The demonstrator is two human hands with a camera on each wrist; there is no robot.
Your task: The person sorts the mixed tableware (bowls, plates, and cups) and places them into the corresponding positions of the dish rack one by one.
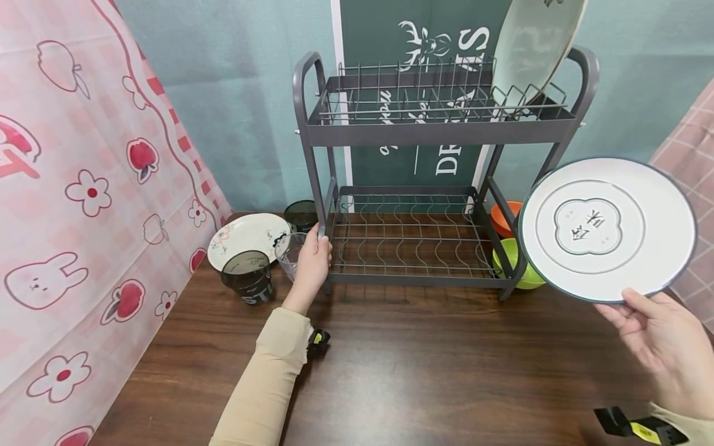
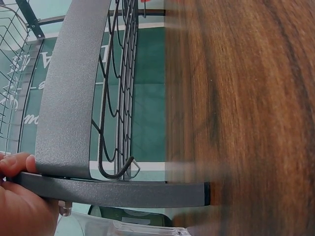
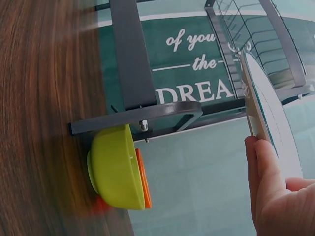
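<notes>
A grey two-tier dish rack (image 1: 435, 133) stands on the wooden table. My left hand (image 1: 313, 263) grips its left front leg near the lower shelf, and the left wrist view shows the fingers (image 2: 17, 162) at the metal bar. At the right, my right hand (image 1: 664, 341) pinches the lower rim of a white plate (image 1: 664, 217) with a dark blue edge, thumb on its face. The plate is raised and tilted, its face toward the head camera. On the rack's upper tier a large pale plate (image 1: 530, 49) stands upright at the right end.
Left of the rack are a dark tinted cup (image 1: 248, 279), a clear cup (image 1: 286, 254), another dark cup (image 1: 301, 215) and a flowered plate (image 1: 240, 232). A green bowl (image 1: 530, 282) and an orange bowl (image 1: 502, 218) sit by the right legs. Curtains enclose the table (image 1: 390, 359).
</notes>
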